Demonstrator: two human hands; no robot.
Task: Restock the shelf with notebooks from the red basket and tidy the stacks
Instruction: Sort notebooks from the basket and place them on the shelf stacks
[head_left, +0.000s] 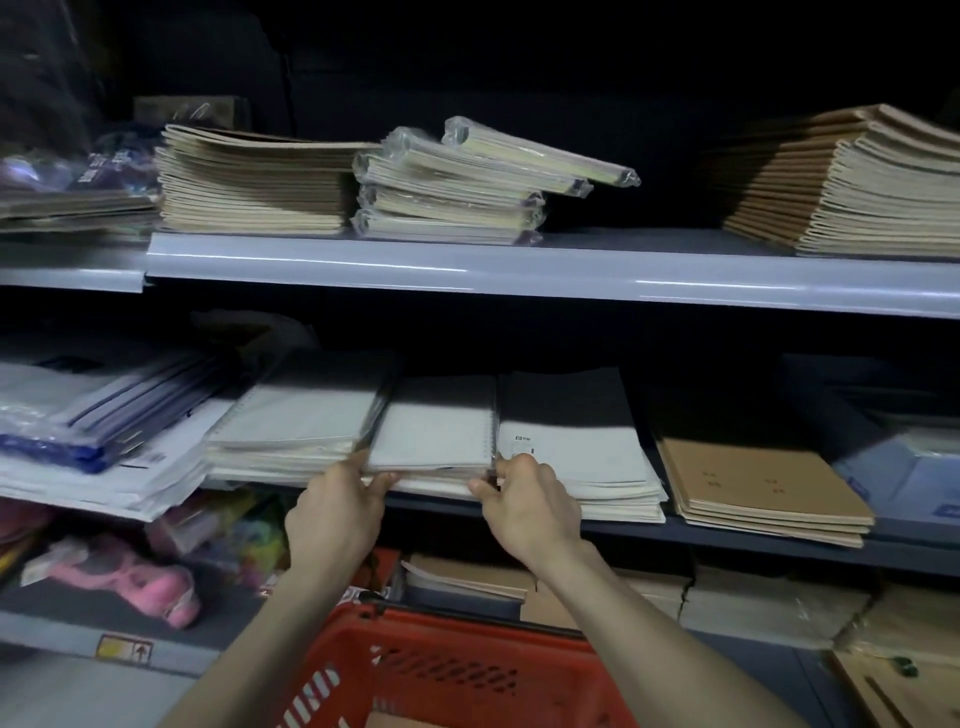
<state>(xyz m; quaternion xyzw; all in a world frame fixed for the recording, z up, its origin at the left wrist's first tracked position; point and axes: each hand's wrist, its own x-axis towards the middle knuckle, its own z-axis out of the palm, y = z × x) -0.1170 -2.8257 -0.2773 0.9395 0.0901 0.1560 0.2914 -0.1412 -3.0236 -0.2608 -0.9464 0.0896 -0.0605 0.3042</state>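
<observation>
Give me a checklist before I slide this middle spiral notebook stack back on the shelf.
1. Grip: left hand and right hand hold the front corners of the middle stack: ok.
2. Stack squared: lower notebooks jut out under the top one: not ok.
3. Side room: left stack and right stack sit tight against it: not ok.
4. Depth behind it: in shadow: cannot tell.
5. Basket: red basket sits below the arms: ok; its contents: cannot tell.

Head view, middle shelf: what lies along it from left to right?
Blue-edged wrapped packs, white notebook stack, spiral notebook held by left hand and right hand, labelled white stack, brown notebook stack.
</observation>
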